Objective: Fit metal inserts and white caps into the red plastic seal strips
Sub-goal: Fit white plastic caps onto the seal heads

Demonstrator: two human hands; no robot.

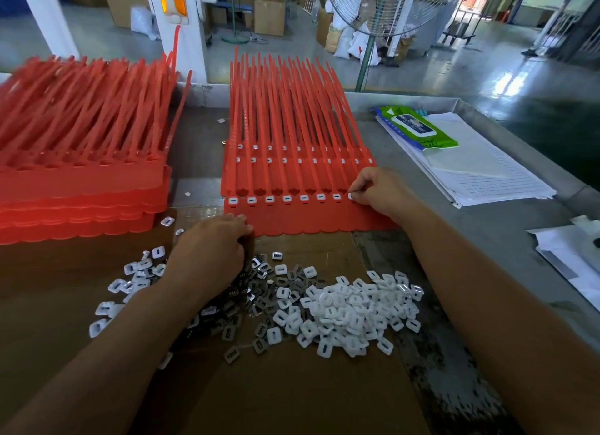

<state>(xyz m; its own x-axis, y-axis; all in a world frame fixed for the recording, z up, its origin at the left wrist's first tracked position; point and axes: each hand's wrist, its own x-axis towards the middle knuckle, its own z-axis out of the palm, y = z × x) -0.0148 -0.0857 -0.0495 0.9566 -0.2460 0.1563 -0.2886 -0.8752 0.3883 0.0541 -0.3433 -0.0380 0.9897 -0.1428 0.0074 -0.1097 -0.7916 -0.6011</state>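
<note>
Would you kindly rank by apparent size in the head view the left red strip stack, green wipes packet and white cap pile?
left red strip stack
white cap pile
green wipes packet (farther off, so unsure)

The right hand (378, 191) pinched a white cap (351, 195) at the rightmost slot of the front red seal strip (311, 219). The left hand (211, 249) lay curled at the strip's near edge, beside heaped metal inserts (256, 301).

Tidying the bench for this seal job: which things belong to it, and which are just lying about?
Job: red strips, white caps, metal inserts, red stack at left.
Lying about: wipes pack, lined paper, fan.
</note>
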